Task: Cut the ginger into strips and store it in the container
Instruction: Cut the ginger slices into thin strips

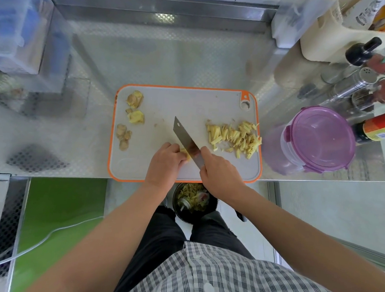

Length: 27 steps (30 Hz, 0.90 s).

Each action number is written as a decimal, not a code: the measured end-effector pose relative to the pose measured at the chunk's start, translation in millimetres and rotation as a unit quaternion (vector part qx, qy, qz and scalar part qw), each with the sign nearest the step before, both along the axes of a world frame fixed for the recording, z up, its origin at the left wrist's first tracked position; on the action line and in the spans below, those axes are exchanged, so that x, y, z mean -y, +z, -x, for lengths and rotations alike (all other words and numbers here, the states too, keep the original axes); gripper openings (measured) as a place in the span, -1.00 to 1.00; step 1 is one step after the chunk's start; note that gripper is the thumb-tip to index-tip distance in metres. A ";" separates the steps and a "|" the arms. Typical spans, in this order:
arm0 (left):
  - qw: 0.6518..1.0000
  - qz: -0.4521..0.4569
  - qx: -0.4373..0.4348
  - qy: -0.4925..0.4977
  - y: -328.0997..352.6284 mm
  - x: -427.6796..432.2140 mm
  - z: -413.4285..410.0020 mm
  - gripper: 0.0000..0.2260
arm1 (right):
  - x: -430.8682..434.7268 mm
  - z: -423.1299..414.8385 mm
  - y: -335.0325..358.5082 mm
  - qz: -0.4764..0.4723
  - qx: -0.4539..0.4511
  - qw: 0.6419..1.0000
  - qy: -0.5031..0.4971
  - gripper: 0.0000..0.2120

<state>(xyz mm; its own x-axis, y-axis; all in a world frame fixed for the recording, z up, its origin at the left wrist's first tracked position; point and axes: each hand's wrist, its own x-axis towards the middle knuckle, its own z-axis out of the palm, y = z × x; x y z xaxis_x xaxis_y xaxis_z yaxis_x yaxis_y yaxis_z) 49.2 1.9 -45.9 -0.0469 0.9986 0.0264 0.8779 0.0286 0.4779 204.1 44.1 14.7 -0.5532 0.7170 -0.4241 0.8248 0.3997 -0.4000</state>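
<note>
My right grip (219,172) is wrapped round the handle of the cleaver (185,136), thumb and forefinger up near the heel of the blade, which I judge gives control for thin cuts. The blade slants away from me with its edge down at the ginger piece (185,153). My left grip (165,162) holds that piece on the cutting board (189,100), fingers curled over it and knuckles beside the flat of the blade, likely so the tips stay clear of the edge. Only a small yellow end shows between grip and steel.

Right of the blade, a heap of ginger strips (235,137) lies on the board, out of the cutting path and on the side nearest the container (320,140). That stands on the worktop (147,59) just beside the board's right edge with its purple lid on, so I judge nothing is stored yet. On the board's left side the ginger chunks (134,99) wait, well apart from the knife. Below the worktop's edge, between my legs, a dark bin (193,201) holds scraps.

Beyond the container stands a bottle (384,128) with a red and yellow label, among shakers; its print is too small to read, and the lettering on the carton at the top right is blurred
</note>
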 end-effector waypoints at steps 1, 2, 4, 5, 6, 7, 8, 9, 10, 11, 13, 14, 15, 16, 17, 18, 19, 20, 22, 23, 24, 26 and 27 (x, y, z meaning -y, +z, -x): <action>1.000 -0.001 -0.001 0.002 -0.3 0.0 0.0 -0.83 | -0.1 1.3 -0.7 0.000 0.005 1.000 -0.001 -0.85; 1.000 -0.003 -0.001 0.003 -0.2 0.3 -0.1 -0.84 | 0.1 3.0 -1.8 0.000 0.009 1.000 -0.004 -0.85; 1.000 -0.012 0.004 0.001 0.4 1.1 -0.2 -0.86 | 1.3 6.8 -6.5 0.000 0.016 1.000 -0.011 -0.86; 1.000 -0.016 0.009 -0.001 1.1 1.4 -0.3 -0.87 | 2.5 8.8 -9.7 -0.001 0.020 1.000 -0.015 -0.87; 1.000 -0.018 0.012 -0.001 1.8 1.7 -0.2 -0.87 | 4.1 10.6 -13.2 -0.003 0.022 1.000 -0.019 -0.87; 1.000 -0.019 0.012 0.000 2.2 1.5 -0.3 -0.87 | 5.8 11.5 -16.7 -0.006 0.022 1.000 -0.021 -0.87; 1.000 -0.018 0.011 0.002 2.4 1.3 -0.4 -0.87 | 7.1 11.6 -19.6 -0.010 0.021 0.999 -0.022 -0.87; 1.000 -0.018 0.010 0.007 2.0 1.0 -0.3 -0.87 | 7.3 11.2 -21.4 -0.013 0.019 0.999 -0.022 -0.87; 1.000 -0.016 0.011 0.011 1.3 1.1 -0.5 -0.88 | 7.2 9.6 -21.2 -0.013 0.014 1.000 -0.024 -0.88; 1.000 -0.013 0.015 0.013 0.5 1.2 -0.8 -0.88 | 6.4 7.2 -19.7 -0.011 0.004 0.999 -0.030 -0.90; 1.000 -0.011 0.017 0.013 -0.2 1.2 -0.5 -0.87 | 4.0 3.0 -13.9 -0.011 -0.019 0.999 -0.039 -0.92; 1.000 -0.009 0.013 0.013 0.2 1.2 -0.3 -0.86 | 3.1 1.5 -9.9 -0.013 -0.026 0.999 -0.037 -0.90; 1.000 -0.009 0.009 0.012 0.3 0.8 -0.1 -0.85 | 2.5 0.4 -6.4 -0.013 -0.029 0.999 -0.030 -0.88; 1.000 -0.009 0.006 0.011 0.3 0.3 0.0 -0.84 | 2.1 -0.2 -3.6 -0.012 -0.028 0.999 -0.020 -0.87; 1.000 -0.009 0.005 0.009 0.3 -0.1 -0.1 -0.84 | 1.7 -0.5 -2.1 -0.009 -0.022 1.000 -0.009 -0.87; 1.000 -0.007 0.004 0.009 0.2 -0.2 -0.3 -0.84 | 1.7 -0.5 -1.4 -0.006 -0.012 1.000 0.000 -0.88; 1.000 -0.007 0.005 0.010 0.1 -0.2 -0.6 -0.84 | 1.6 0.1 -1.9 -0.004 -0.002 1.000 0.006 -0.88; 1.000 -0.008 0.007 0.012 -0.1 0.0 -0.8 -0.85 | 1.8 1.0 -3.1 -0.004 0.006 1.000 0.007 -0.85; 1.000 -0.010 0.011 0.014 -0.5 0.4 -0.7 -0.87 | 3.0 4.1 -6.4 -0.008 0.019 1.000 0.002 -0.81; 1.000 -0.011 0.011 0.015 -0.6 0.5 -0.8 -0.87 | 4.0 6.2 -7.7 -0.009 0.024 1.000 -0.002 -0.81; 1.000 -0.013 0.013 0.016 -0.5 0.8 -1.0 -0.88 | 4.9 8.6 -9.3 -0.009 0.030 0.999 -0.006 -0.81; 1.000 -0.019 0.018 0.015 0.0 1.6 -0.9 -0.88 | 6.2 13.4 -13.5 -0.007 0.034 0.999 -0.016 -0.84; 0.999 -0.022 0.020 0.013 0.3 2.2 -0.9 -0.88 | 7.2 14.9 -16.1 -0.007 0.031 0.999 -0.018 -0.85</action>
<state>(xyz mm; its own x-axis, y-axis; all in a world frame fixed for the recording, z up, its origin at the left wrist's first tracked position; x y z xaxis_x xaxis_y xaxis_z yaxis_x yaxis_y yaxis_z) 50.1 -0.3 -45.5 -0.0750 0.9949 0.0670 0.8570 0.0300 0.5145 189.2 36.9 -1.5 -0.4997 0.7422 -0.4466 0.8619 0.3747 -0.3417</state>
